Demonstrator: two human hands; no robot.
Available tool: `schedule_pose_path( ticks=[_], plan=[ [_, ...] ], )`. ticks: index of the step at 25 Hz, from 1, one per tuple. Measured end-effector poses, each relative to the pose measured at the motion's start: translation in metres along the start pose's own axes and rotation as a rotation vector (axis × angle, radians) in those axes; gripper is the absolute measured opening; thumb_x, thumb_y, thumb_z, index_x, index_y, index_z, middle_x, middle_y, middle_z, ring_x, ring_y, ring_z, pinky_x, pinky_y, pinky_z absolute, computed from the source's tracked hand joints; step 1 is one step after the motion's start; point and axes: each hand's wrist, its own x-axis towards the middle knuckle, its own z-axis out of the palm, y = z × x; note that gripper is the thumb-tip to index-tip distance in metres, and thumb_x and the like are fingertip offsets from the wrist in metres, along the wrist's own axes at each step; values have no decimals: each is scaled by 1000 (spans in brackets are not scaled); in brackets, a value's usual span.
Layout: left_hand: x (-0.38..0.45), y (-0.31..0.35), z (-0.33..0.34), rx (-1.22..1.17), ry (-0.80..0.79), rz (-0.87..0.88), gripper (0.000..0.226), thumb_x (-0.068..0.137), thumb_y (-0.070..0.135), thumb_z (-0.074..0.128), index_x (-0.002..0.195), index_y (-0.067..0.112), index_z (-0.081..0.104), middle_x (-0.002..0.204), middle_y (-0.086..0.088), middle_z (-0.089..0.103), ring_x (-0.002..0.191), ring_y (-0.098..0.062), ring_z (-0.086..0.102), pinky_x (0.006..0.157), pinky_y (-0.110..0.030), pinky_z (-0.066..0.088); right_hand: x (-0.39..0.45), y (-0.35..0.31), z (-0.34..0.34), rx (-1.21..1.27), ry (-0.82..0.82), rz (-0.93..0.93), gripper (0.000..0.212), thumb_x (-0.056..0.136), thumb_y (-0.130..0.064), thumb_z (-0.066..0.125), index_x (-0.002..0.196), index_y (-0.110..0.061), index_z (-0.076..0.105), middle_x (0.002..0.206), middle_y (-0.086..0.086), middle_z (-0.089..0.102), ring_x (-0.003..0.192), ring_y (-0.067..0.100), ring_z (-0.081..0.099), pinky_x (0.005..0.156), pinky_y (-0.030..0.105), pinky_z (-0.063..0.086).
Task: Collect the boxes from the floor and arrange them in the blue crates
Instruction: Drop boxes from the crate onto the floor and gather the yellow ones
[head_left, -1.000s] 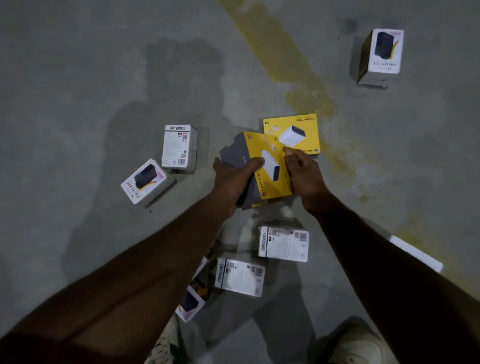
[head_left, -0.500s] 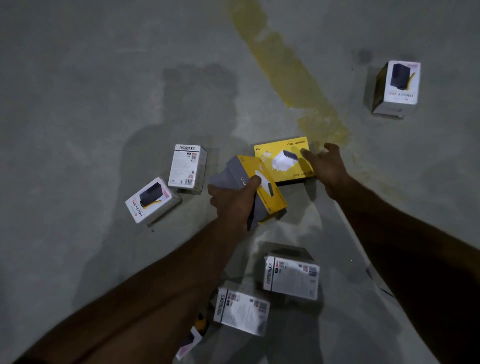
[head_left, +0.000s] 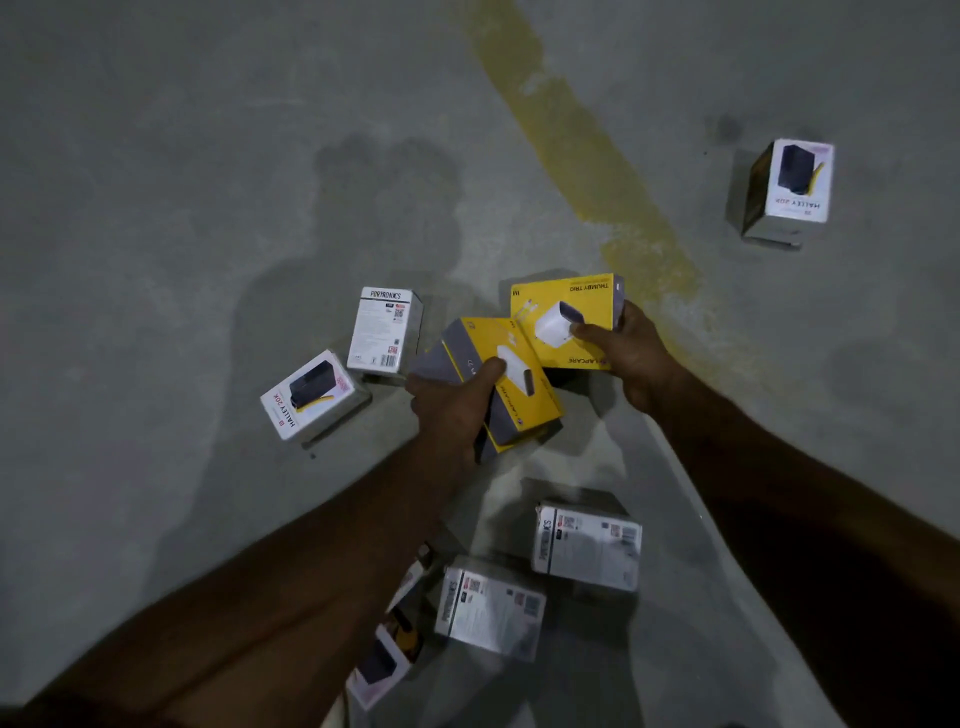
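My left hand (head_left: 457, 410) grips a stack of yellow and grey boxes (head_left: 514, 384), thumb across the top face. My right hand (head_left: 631, 353) holds another yellow box (head_left: 561, 312) by its right edge, lifted beside the stack and overlapping its far corner. Several white boxes lie on the concrete floor: one upright white box (head_left: 384, 330) and a tilted white box (head_left: 309, 395) to the left, two white boxes near my feet (head_left: 587, 551) (head_left: 491, 610), and one far white box (head_left: 792, 187) at the upper right. No blue crate is in view.
A worn yellow painted line (head_left: 587, 171) runs diagonally across the grey floor. Another box (head_left: 387, 654) lies partly hidden under my left forearm. My shadow falls on the floor to the left.
My right hand has closed on the yellow box that lay on the floor and lifted it toward the stack. My left hand keeps its grip on the stack.
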Motion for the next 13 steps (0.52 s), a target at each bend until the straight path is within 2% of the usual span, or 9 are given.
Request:
schedule_pose_path(
  ticks=[3, 5, 6, 8, 9, 10, 12, 13],
  plan=[
    [22, -18, -23, 24, 5, -130, 144, 8, 75, 86, 139, 32, 44, 127, 0, 63, 105, -27, 68, 85, -51, 57, -42, -16, 17, 94, 104, -176, 38, 77, -10, 76, 112, -5, 61, 106, 8, 72, 96, 18, 70, 85, 42, 58],
    [23, -11, -40, 12, -93, -238, 132, 20, 73, 90, 139, 31, 50, 129, 0, 65, 106, -27, 69, 89, -52, 55, -83, -31, 35, 12, -18, -208, 41, 70, -8, 76, 105, -7, 56, 100, 1, 65, 87, 4, 63, 80, 29, 54],
    [13, 0, -49, -15, -168, -281, 119, 30, 72, 90, 136, 31, 55, 127, -2, 67, 106, -29, 69, 91, -53, 54, -104, -42, 45, -61, -112, -222, 48, 65, -9, 75, 108, -9, 54, 103, 2, 62, 89, 4, 60, 79, 27, 52],
    [-41, 44, -71, -31, -328, -298, 87, 61, 67, 82, 134, 26, 60, 127, -9, 68, 112, -32, 67, 97, -54, 51, -138, -65, 55, -242, -260, -228, 63, 61, -23, 80, 118, -17, 52, 120, 5, 56, 108, 13, 57, 88, 29, 49],
    [-82, 75, -83, -47, -379, -271, 69, 76, 60, 74, 133, 22, 61, 126, -11, 68, 113, -33, 66, 96, -53, 52, -153, -78, 56, -263, -296, -216, 61, 63, -28, 82, 117, -21, 54, 122, 5, 54, 111, 15, 56, 90, 29, 49],
    [-111, 96, -94, -69, -425, -239, 53, 87, 49, 68, 131, 20, 62, 123, -12, 69, 112, -33, 66, 92, -49, 54, -167, -95, 54, -235, -270, -171, 49, 69, -28, 83, 110, -20, 58, 118, 5, 56, 105, 13, 58, 87, 27, 49],
    [-153, 121, -117, -94, -439, -165, 40, 88, 33, 70, 125, 17, 64, 116, -12, 72, 104, -31, 70, 82, -43, 58, -192, -134, 53, -73, -151, -77, 24, 83, -27, 76, 93, -13, 61, 96, 6, 62, 81, 8, 58, 72, 24, 46],
    [-172, 133, -126, -69, -435, -128, 47, 81, 33, 77, 123, 18, 65, 114, -10, 73, 101, -29, 72, 81, -43, 59, -202, -150, 52, -27, -82, -61, 24, 85, -29, 74, 92, -11, 59, 90, 8, 61, 76, 9, 56, 68, 25, 45]
  ],
)
